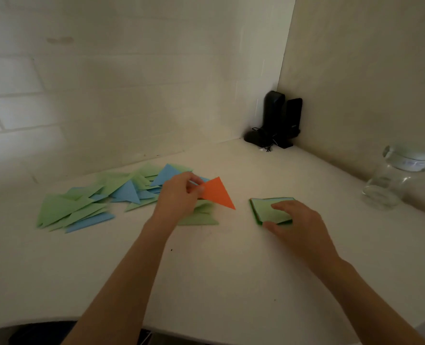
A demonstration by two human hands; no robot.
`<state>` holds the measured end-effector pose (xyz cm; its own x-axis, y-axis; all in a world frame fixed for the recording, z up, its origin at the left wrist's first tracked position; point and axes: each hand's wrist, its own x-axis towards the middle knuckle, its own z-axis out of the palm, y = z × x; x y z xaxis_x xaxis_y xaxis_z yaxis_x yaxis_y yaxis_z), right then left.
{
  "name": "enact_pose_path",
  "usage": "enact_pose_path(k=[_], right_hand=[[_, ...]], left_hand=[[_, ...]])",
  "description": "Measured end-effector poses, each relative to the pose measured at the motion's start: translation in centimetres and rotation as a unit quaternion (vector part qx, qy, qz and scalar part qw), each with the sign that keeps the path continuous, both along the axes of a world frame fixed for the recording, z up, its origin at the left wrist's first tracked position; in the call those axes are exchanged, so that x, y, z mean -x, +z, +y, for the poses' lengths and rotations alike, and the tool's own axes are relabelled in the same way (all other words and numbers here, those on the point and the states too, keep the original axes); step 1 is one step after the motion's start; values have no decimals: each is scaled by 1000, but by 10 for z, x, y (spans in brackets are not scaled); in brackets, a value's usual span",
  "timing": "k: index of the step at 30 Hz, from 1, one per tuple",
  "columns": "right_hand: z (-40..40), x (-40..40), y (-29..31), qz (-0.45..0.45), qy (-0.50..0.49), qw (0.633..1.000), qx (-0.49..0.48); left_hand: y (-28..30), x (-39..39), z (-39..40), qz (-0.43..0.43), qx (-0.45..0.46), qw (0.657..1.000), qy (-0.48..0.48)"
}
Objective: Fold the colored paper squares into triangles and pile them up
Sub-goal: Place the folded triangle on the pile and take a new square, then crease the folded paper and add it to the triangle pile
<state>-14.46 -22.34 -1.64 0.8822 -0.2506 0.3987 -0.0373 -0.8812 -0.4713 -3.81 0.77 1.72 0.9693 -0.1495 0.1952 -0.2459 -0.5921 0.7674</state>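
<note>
- The left hand (179, 195) pinches one orange triangle (217, 194) above the table (206, 282).
- The right hand (298, 224) rests relaxed fingers on one stack of squares (266, 207).
- One scattered pile of green and blue triangles (101, 197) lies left.

Orange triangle (217, 194) raised; green/blue pile (101, 197) left.

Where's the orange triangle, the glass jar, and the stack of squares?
orange triangle (217, 194), head view, middle of its face.
glass jar (387, 186), head view, clear body below the lid.
stack of squares (265, 207), head view, bare top sheet.
</note>
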Motion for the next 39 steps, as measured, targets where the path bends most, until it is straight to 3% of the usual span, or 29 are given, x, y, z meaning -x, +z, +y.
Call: enact_pose_path(k=[3, 7, 15, 20, 24, 29, 34, 36, 39], right_hand=[[-1, -5, -3, 60, -10, 998, 28], [-4, -8, -11, 43, -18, 996, 74], [-4, -12, -16, 36, -40, 996, 69], [-2, -12, -18, 3, -47, 995, 84], [-1, -7, -10, 5, -43, 997, 60], [-4, 2, 3, 31, -38, 990, -135], [-2, 13, 16, 40, -17, 973, -226], [1, 15, 19, -1, -28, 981, -192], [17, 21, 23, -97, -4, 994, -58]], left_hand=[[1, -25, -12, -38, -1, 999, 6], [-7, -46, -26, -62, -29, 998, 6], [-34, -64, -34, -138, -198, 970, 31], [-39, -62, -33, -217, -141, 965, 30], [-31, -48, -32, -253, -80, 963, -46], [-22, -23, -28, -230, -53, 956, -174], [-18, 9, -16, -222, -48, 935, -274], [-23, 15, -10, -213, -70, 937, -269], [-29, 28, 3, -216, -86, 937, -260]])
